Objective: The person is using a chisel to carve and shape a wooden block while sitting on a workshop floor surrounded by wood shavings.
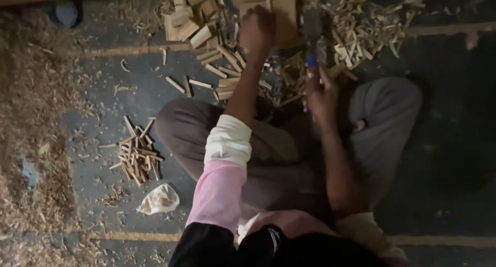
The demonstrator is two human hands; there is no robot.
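- Left hand [257, 29] closed on a wood block [285, 20], upper centre.
- Right hand [321, 94] grips a blue-handled tool [312, 37].
- Stick pile [137, 152] and crumpled plastic bag [159, 200] on the floor [129, 99], lower left.

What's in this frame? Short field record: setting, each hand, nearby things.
setting: person sitting cross-legged on a dark floor, seen from above
left hand: on an upright wood block, steadying it
right hand: gripping a blue-handled chopping tool, blade blurred
near hands: cut wood sticks and a heap of splinters
left side: small pile of sticks, crumpled plastic bag, sawdust
top left: dark round object, kind unclear
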